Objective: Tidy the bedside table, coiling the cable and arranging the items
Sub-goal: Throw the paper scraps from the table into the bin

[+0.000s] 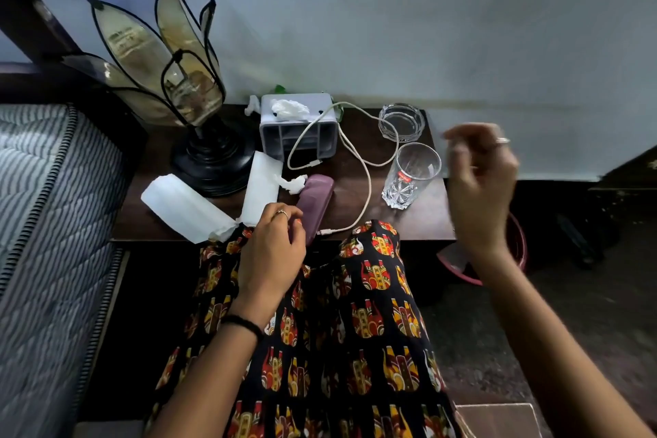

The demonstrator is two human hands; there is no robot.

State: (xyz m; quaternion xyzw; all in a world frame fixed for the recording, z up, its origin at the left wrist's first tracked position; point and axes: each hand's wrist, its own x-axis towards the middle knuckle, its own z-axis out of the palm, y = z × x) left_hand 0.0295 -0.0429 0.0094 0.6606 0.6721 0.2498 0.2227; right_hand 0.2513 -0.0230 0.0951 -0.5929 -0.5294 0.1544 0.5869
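The left hand (273,242) rests with curled fingers on the near end of the purple case (315,201) at the front of the bedside table (423,220). The right hand (480,181) is raised beside the drinking glass (409,174), blurred, fingers loosely bent, holding nothing. The white cable (366,171) sprawls uncoiled from the tissue box (298,124) to the table's front edge
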